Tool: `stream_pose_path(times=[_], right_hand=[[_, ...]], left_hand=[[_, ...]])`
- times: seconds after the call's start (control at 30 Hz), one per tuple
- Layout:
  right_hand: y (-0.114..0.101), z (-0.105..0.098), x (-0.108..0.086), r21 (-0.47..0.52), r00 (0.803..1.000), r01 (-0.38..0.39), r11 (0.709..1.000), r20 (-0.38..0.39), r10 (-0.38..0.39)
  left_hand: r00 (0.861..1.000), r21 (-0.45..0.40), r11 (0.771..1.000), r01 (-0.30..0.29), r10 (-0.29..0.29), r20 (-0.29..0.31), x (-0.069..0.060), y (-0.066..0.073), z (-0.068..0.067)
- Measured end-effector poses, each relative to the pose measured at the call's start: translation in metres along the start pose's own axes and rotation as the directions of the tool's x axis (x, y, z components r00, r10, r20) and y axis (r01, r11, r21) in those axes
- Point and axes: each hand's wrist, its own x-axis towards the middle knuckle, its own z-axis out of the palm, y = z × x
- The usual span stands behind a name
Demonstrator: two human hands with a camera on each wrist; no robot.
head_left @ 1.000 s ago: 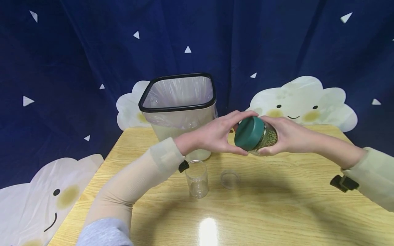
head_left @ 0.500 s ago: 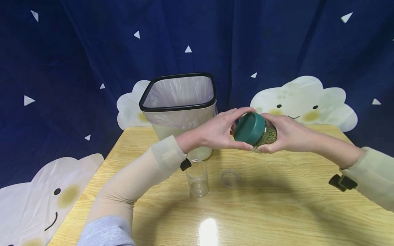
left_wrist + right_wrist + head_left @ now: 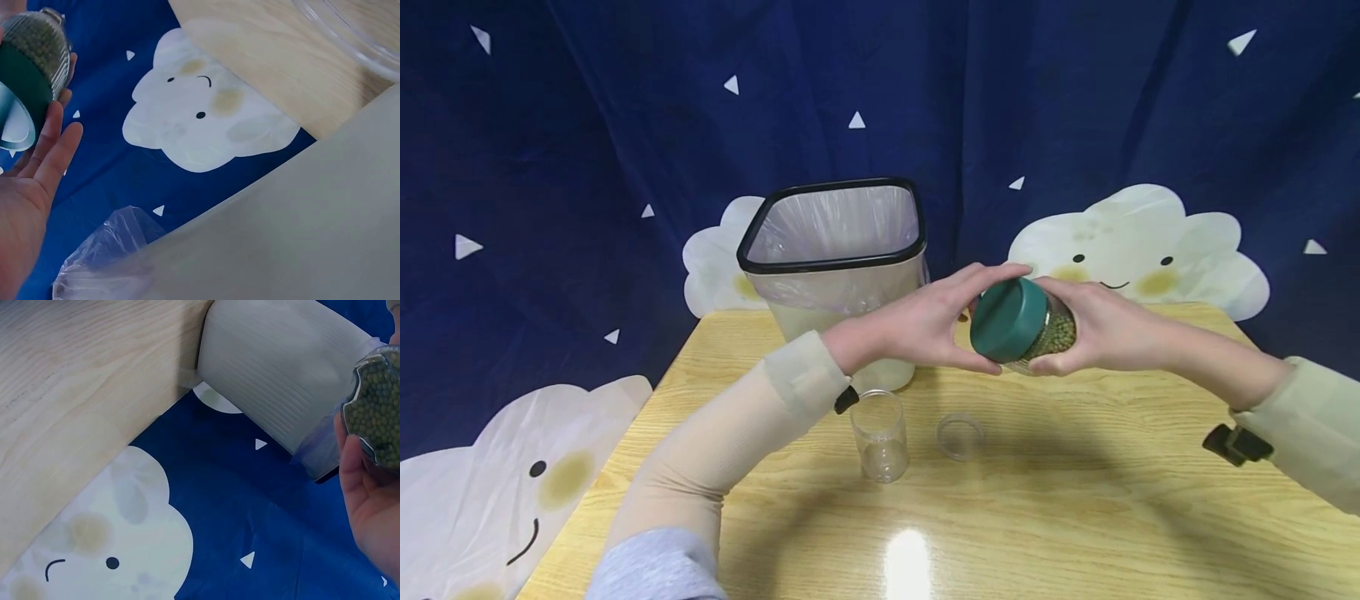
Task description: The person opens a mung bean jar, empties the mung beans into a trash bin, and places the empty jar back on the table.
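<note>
A clear ribbed jar (image 3: 1057, 330) of green beans is held tilted above the table, its dark green lid (image 3: 1009, 320) facing left. The right hand (image 3: 1101, 327) grips the jar's body. Around the lid's edge lie the thumb and fingers of the left hand (image 3: 925, 327), the lid between them. In the left wrist view the lid (image 3: 25, 81) is on the jar (image 3: 42, 39), the left hand (image 3: 28, 206) beside it. Beans fill the jar's base (image 3: 378, 406) in the right wrist view, with the right hand (image 3: 372, 506) around it.
Behind the left hand stands a lined bin (image 3: 842, 292) with a black rim. A clear cup (image 3: 881, 442) stands upright on the wooden table (image 3: 1037, 517), below the left wrist. To its right lies a clear round lid (image 3: 960, 437). A blue curtain (image 3: 1075, 100) hangs behind.
The left hand's fingers shifted along the green lid, the thumb moving right and then back left. The jar rose slightly and stays in the right hand.
</note>
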Motion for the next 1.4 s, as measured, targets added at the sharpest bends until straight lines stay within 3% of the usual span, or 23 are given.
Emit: stream_pose_path(times=[0.13, 0.37, 0.5, 0.63, 0.9, 1.1, 1.3, 1.4], right_hand=[[0.000, 0.001, 0.001, 0.013, 1.000, 0.009, 1.000, -0.003, -0.009], [-0.002, 0.002, 0.001, 0.036, 1.000, 0.003, 0.999, -0.007, -0.003], [-0.004, 0.002, 0.003, 0.005, 0.999, -0.021, 1.000, -0.029, 0.021], [-0.005, 0.002, 0.005, -0.026, 0.999, -0.035, 0.999, -0.042, 0.034], [-0.002, 0.004, 0.005, -0.025, 0.998, -0.031, 0.999, -0.048, 0.030], [-0.003, 0.002, 0.003, -0.006, 0.999, -0.018, 1.000, -0.049, 0.018], [-0.001, 0.002, 0.003, -0.009, 0.999, -0.015, 1.000, -0.047, 0.014], [-0.001, 0.002, 0.003, -0.012, 0.999, -0.015, 1.000, -0.040, 0.014]], left_hand=[[0.998, 0.027, 0.998, -0.062, 0.063, -0.022, -0.001, -0.003, 0.001], [0.998, 0.053, 0.998, -0.034, 0.036, -0.049, 0.001, -0.002, 0.001], [0.995, 0.047, 0.996, 0.074, -0.071, -0.063, 0.004, 0.002, 0.000], [0.976, 0.048, 0.977, 0.210, -0.206, -0.063, 0.005, 0.007, 0.001], [0.963, 0.060, 0.962, 0.266, -0.263, -0.052, 0.005, 0.010, 0.002], [0.980, -0.030, 0.981, 0.194, -0.195, -0.030, 0.002, 0.008, -0.002], [0.997, -0.034, 0.997, 0.069, -0.070, -0.016, -0.002, 0.004, -0.005], [1.000, -0.044, 0.999, 0.025, -0.026, -0.017, -0.002, 0.002, -0.006]])
